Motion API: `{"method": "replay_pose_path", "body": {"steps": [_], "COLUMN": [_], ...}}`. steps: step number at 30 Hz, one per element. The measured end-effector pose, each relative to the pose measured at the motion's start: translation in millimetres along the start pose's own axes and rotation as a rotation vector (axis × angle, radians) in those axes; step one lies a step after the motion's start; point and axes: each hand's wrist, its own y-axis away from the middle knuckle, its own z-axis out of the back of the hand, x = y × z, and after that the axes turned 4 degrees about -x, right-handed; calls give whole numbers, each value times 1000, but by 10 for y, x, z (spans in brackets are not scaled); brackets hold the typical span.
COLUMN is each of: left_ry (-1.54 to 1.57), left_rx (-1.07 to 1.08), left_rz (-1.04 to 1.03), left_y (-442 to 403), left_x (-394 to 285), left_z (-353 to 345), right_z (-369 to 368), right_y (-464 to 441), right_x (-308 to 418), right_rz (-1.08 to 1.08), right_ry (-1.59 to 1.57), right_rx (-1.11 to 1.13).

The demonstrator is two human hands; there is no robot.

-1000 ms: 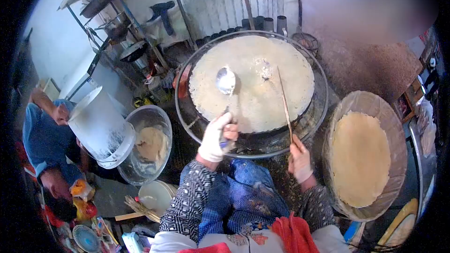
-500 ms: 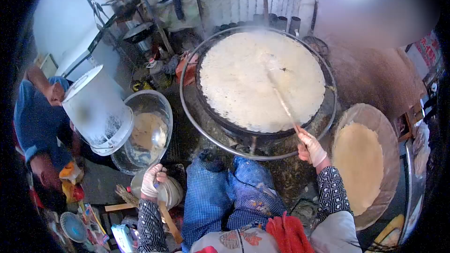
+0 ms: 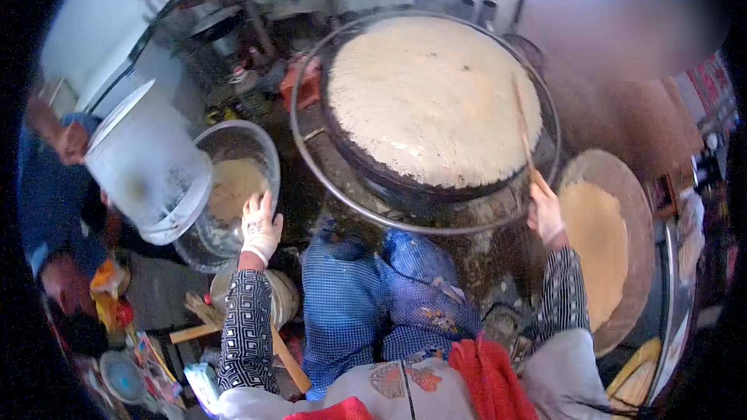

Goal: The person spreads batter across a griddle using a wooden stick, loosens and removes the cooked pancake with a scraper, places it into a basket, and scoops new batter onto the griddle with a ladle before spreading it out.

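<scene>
My right hand, in a pale glove, is closed round a thin wooden stick whose far end lies over the right side of the batter sheet. That pale sheet covers a large round griddle. My left hand, also gloved, reaches out with fingers apart at the near edge of a metal basin. Batter lies in the basin, partly hidden by my left hand. Beside the basin, another person's hand is at a white bucket tipped toward it.
A metal ring surrounds the griddle. A wide tub holding tan material stands at my right. A lidded pail sits below my left hand. Shelves and pans are at the back left.
My left hand has moved forward to the basin, its fingers opening from a curl. My right hand has swung the stick from the middle of the sheet to its right side. The view has shifted.
</scene>
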Motion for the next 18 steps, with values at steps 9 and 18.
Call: {"method": "replay_pose_path", "body": {"steps": [9,18], "left_ry": [-323,-646], "left_rx": [6,342], "left_rz": [-412,-617], "left_y": [-1175,-802], "left_x": [-748,-1701], "left_z": [-466,-673], "right_z": [-887,-1726], "right_y": [310,570], "right_x": [-347,-1019], "right_rz": [135,397], "right_ry": [143,26], "right_rx": [236,380]}}
